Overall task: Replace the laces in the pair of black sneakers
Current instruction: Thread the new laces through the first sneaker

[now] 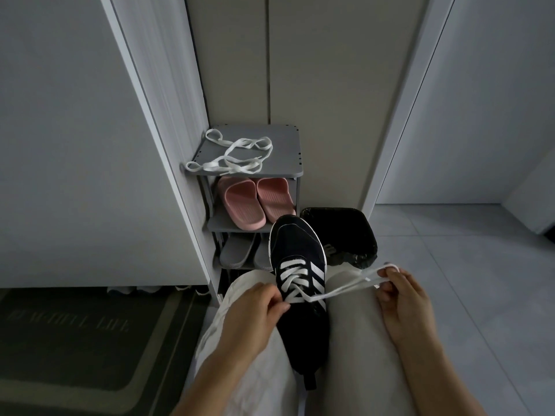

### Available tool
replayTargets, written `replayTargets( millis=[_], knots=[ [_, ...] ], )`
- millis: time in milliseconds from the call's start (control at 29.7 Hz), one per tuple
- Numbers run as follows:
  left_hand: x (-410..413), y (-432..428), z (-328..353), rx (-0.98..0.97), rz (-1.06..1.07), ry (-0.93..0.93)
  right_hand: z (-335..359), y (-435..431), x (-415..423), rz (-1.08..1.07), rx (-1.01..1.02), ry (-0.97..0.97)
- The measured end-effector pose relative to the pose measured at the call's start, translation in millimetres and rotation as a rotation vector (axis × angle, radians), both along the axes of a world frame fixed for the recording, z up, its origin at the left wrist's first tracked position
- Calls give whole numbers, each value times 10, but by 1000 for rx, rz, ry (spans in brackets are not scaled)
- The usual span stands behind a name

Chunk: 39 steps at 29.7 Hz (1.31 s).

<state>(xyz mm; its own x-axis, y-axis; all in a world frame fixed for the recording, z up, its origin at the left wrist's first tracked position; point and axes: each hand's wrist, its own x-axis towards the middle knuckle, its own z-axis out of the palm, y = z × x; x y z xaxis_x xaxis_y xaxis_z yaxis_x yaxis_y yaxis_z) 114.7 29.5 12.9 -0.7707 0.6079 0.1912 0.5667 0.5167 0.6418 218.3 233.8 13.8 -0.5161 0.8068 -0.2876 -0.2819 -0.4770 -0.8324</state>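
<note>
The black sneaker (300, 250) lay between the person's thighs, toe pointing away and white stripes on its side. A white lace (339, 288) crossed its upper eyelets and ran off to the right in two strands. The left hand (255, 307) had its fingers curled at the lowest crossing, pinching the lace against the shoe. The right hand (402, 298), held well out to the side, was closed on the free ends and drew them taut. A loose lace (234, 154) lay tangled on top of the grey shoe rack (285, 139), above pink slippers (255, 202). A black-lined bin (345, 229) stood just beside the rack.
</note>
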Motion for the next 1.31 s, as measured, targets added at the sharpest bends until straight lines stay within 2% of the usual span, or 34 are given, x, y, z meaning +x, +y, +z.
replayTargets(
  millis=[101, 202, 303, 403, 437, 504, 571, 706, 807, 908, 1042, 1076, 1143, 1210, 1244, 1311],
  knots=[
    [-114, -146, 37, 57, -133, 48, 1, 8, -5, -37, -43, 22],
    [-250, -444, 40, 30, -139, 121, 8, -20, -15, -65, -7, 9],
    [-381, -820, -1, -10, 3, 119, 34, -93, -23, -15, 191, -113],
    [-408, -947, -30, -242, 25, -21, 19, -168, -45, 67, 444, -259],
    [-372, -904, -26, -267, 6, -62, 2, -178, -49, 73, 487, -270],
    [-280, -725, -17, -145, 2, -88, -32, -182, -45, 73, 523, -289],
    [-142, -433, 49, -41, -25, -9, -64, -169, -41, 49, 492, -289],
    [106, 56, 69, -83, -144, 168, -81, -132, -27, 3, 450, -245],
    [43, 5, 118, -50, -102, -86, -97, -124, -25, 38, 522, -282],
    [-150, -320, 262, -34, -125, -316, -76, -187, -25, 147, 707, -373],
    [-398, -894, 301, -130, 60, -328, -118, -352, -48, 284, 1201, -580],
    [-423, -953, 279, -177, 89, -325, -140, -366, -46, 290, 1270, -610],
    [-429, -943, 215, -280, 87, -333, -149, -378, -38, 266, 1245, -612],
    [-396, -817, 173, -308, 69, -324, -125, -362, -27, 236, 1096, -564],
    [-360, -722, 177, -275, 58, -308, -122, -354, -19, 224, 1048, -543],
    [-249, -485, 190, -152, 7, -277, -101, -361, -14, 237, 1079, -529]
  ],
)
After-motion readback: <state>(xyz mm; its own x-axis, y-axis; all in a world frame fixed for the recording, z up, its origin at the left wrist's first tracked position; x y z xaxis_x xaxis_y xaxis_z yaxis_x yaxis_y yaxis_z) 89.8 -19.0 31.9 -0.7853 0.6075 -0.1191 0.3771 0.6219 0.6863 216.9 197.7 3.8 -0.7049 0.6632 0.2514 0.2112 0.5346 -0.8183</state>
